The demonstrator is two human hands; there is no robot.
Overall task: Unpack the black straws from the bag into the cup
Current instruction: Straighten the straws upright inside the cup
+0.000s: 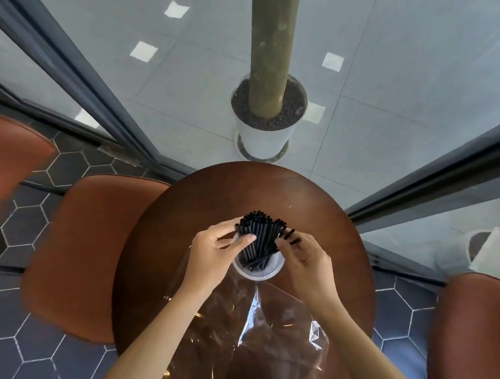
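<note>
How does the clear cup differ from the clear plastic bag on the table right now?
The cup stands upright with a round rigid rim; the bag lies flat and crumpled. The cup holds the black straws; the bag shows none inside. The left hand and right hand work at the cup's straws; neither grips the bag. Both are see-through and rest on the round wooden table.

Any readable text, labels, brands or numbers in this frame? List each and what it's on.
None readable. The cup, the black straws, the clear bag, the round table and the white plant pot show no print, label or number.
</note>
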